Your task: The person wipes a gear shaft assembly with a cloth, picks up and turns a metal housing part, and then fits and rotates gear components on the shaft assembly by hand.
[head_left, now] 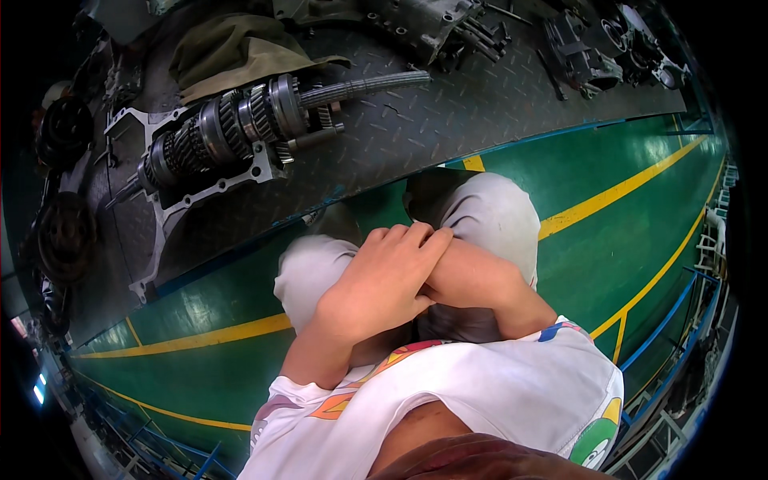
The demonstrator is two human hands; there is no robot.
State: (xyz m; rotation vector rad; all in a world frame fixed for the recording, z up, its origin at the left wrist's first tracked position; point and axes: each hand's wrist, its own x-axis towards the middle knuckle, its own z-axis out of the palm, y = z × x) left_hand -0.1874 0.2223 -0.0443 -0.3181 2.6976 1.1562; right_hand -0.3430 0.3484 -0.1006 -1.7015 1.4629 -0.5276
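Note:
My left hand (386, 270) lies over my right hand (458, 274), its fingers closed around the back of it. Both rest together in front of my body, above my grey trouser knees (496, 212). The right hand's fingers are hidden beneath the left. Neither touches anything on the bench. Nearest to them, beyond the knees, a gear shaft assembly (228, 128) with several toothed gears lies in an open metal gearbox housing (258, 166). A long splined shaft (368, 86) sticks out of it toward the right.
The dark tread-plate bench (480, 104) spans the far side. An olive cloth (240, 50) lies behind the gears. Metal castings (424, 24) and another mechanical part (584, 60) stand farther back. Round dark parts (66, 232) sit at left. Yellow lines cross the green floor (608, 272).

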